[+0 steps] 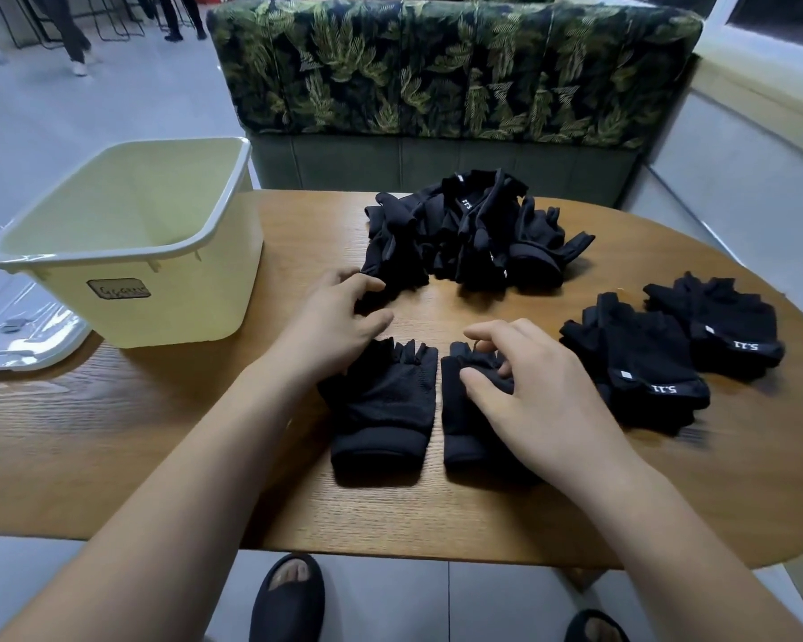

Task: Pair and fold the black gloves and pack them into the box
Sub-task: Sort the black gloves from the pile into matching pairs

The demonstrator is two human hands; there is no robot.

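Two black fingerless gloves lie flat side by side near the table's front, the left glove (381,410) and the right glove (460,424). My right hand (538,386) pinches the finger end of the right glove between thumb and curled fingers. My left hand (334,322) reaches past the left glove, and its thumb and fingers curl round the near edge of the loose pile of black gloves (474,234). Two flat glove stacks (640,363) (724,326) with white lettering on the cuffs lie to the right. The pale yellow box (135,234) stands at the table's left.
The wooden table (158,433) has a rounded right end. A clear lid (15,331) lies left of the box. A leaf-patterned bench back (436,71) stands behind the table. My sandalled feet show below the front edge. People's legs are at the far left.
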